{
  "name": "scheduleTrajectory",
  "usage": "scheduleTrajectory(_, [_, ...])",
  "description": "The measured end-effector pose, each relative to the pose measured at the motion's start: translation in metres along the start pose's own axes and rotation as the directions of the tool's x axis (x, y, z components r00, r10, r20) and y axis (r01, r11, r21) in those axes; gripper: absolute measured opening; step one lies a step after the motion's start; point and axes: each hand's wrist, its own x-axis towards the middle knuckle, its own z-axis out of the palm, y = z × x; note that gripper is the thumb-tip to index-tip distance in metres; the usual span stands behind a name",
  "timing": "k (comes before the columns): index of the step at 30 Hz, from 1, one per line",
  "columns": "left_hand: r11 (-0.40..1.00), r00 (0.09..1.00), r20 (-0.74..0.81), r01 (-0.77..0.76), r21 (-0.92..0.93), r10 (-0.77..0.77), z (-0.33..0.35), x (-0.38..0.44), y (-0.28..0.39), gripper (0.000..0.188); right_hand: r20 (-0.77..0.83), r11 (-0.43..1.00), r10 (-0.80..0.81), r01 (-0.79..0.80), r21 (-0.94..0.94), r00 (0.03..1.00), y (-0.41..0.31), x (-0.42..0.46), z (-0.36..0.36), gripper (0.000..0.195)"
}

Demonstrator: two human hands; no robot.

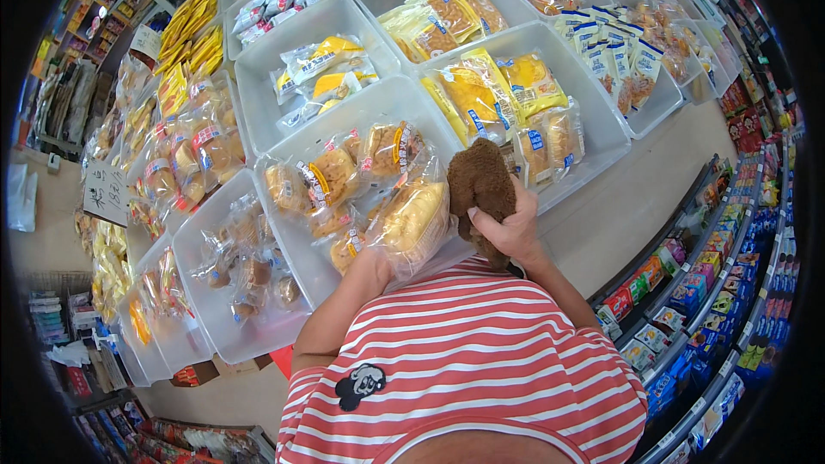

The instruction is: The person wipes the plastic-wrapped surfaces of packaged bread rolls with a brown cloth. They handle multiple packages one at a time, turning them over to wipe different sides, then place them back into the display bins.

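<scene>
A crumpled brown cloth (480,190), fuzzy like a towel, is bunched in my right hand (515,225), with the thumb pressed over its near side. My left hand (375,265) grips a clear-wrapped yellow bread (412,219) at its lower left end; the fingers are partly hidden behind the wrapper. That bread is held over the near edge of a translucent plastic bin (306,287). Inside the bin sit several wrapped buns (332,174) with printed labels. Just beyond the cloth, wrapped bread slices (548,142) stand in the neighbouring bin (606,122).
More translucent bins surround these, holding yellow-wrapped pastries (445,16), white-and-yellow packets (329,67) and small wrapped cakes (248,270). A handwritten card (106,192) stands at the left. Curved-looking shelves of packaged goods (702,277) run along the right, across a strip of floor (619,212).
</scene>
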Motion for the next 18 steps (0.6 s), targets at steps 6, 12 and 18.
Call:
scheduleTrajectory(6, [0.975,1.0,-0.001,-0.004,-0.223,0.004,0.034,-0.008,0.003,0.032,0.058,0.991,-0.105,0.109,-0.079,0.993,0.001,0.002,-0.001,0.035])
scheduleTrajectory(12, [0.972,0.972,0.226,-0.009,-0.236,0.064,0.011,0.001,0.007,0.033,0.107,0.964,-0.219,0.232,-0.129,0.97,0.007,0.001,-0.001,0.036])
scheduleTrajectory(18, [0.953,0.883,-0.36,-0.286,0.099,0.302,0.03,0.011,0.007,0.028,0.228,0.902,-0.349,0.392,-0.182,0.909,0.006,0.002,-0.005,0.036])
